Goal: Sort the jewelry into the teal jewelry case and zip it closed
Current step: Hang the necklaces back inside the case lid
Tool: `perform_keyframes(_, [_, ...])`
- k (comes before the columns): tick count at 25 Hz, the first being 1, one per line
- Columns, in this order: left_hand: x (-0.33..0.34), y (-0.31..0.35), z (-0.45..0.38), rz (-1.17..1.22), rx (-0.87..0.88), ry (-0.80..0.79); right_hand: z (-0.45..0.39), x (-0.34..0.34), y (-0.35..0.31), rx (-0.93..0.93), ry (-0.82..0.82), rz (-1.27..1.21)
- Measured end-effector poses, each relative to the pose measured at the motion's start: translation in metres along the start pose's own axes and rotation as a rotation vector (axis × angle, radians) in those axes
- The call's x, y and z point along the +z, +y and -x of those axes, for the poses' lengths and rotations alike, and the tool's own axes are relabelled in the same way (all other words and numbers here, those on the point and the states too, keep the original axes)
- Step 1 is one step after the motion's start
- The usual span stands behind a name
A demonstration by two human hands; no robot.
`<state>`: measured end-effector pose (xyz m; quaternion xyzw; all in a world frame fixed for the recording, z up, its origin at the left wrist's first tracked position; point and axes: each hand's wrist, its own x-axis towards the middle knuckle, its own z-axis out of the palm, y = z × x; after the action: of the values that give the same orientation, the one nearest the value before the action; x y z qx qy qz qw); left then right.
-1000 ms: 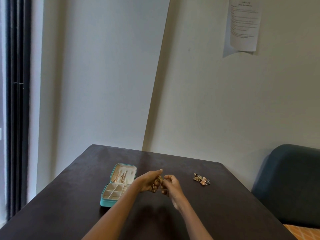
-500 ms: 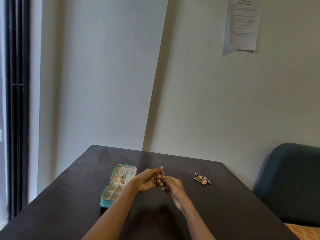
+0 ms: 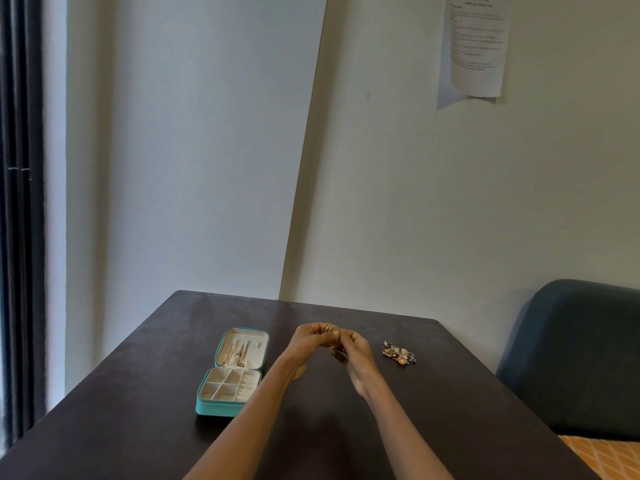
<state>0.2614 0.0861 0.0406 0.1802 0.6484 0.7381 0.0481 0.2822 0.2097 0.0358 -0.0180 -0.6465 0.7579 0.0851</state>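
Note:
The teal jewelry case [image 3: 212,408] lies open on the dark table, its cream lid flat behind it with a few gold pieces hanging inside. To its right, my left hand [image 3: 310,342] and my right hand [image 3: 356,351] meet above the table. Between their fingertips they pinch a small gold piece of jewelry [image 3: 329,328]; its shape is mostly hidden by the fingers. A small heap of mixed jewelry [image 3: 399,353] lies on the table to the right of my hands.
The dark table [image 3: 138,393] stands in a wall corner. A dark blue chair back [image 3: 575,355] is at the right, with an orange patterned surface [image 3: 609,455] below it. A paper sheet [image 3: 476,46] hangs on the wall.
My hands have stayed together above the table and risen slightly; the fingers have shifted around the gold piece. The case and the heap have not moved.

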Motion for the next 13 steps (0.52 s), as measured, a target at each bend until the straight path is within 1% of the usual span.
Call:
perform_keyframes(3, [0.006, 0.002, 0.0, 0.046, -0.114, -0.039, -0.003, -0.004, -0.007, -0.001, 0.029, -0.058])
perform_keyframes(5, [0.01, -0.007, -0.001, 0.11, -0.178, -0.019, -0.005, -0.004, -0.014, 0.006, 0.034, -0.106])
perform_keyframes(6, [0.013, -0.01, 0.001, 0.153, -0.196, 0.022, -0.007, -0.003, -0.017, 0.003, 0.024, -0.114])
perform_keyframes(8, [0.015, -0.019, 0.002, 0.298, -0.227, 0.101, -0.008, -0.003, -0.023, -0.001, 0.001, -0.084])
perform_keyframes(10, [0.016, -0.026, 0.002, 0.475, -0.258, 0.102, -0.011, -0.005, -0.026, 0.005, -0.012, -0.043])
perform_keyframes(13, [0.016, -0.028, 0.003, 0.55, -0.208, 0.099, -0.014, -0.008, -0.029, 0.02, -0.062, 0.002])
